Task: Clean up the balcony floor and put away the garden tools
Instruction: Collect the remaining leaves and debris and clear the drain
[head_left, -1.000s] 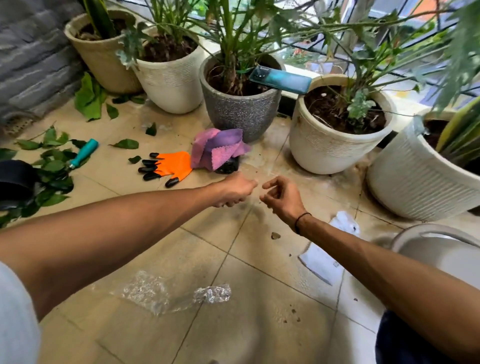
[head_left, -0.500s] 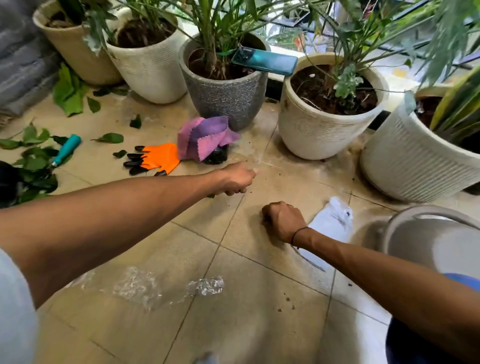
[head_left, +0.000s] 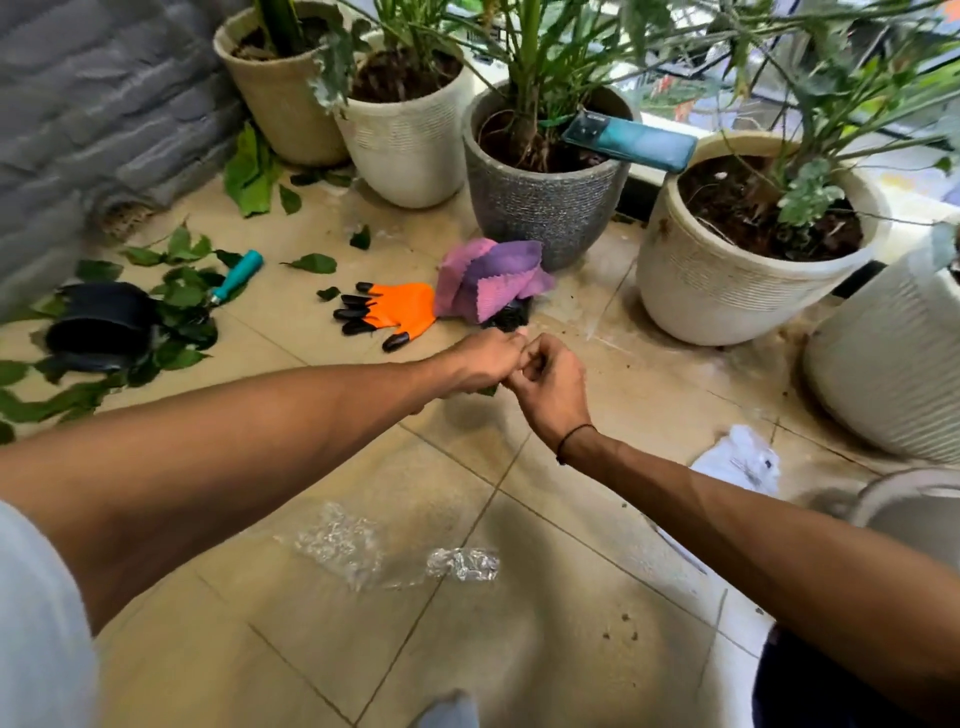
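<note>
Leaves (head_left: 182, 296) are scattered way left of the orange glove (head_left: 402, 312), round a tipped black pot (head_left: 101, 325) and a teal-handled tool (head_left: 240, 273). Just right of the glove, left hand (head_left: 485, 361) and right hand (head_left: 550, 384) meet, fingers curled, touching; can't tell what they're pinching.

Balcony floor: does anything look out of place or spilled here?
Yes. A black pot lies tipped on its side among scattered green leaves. A phone rests across the rim of the grey pot, an odd, precarious spot.
</note>
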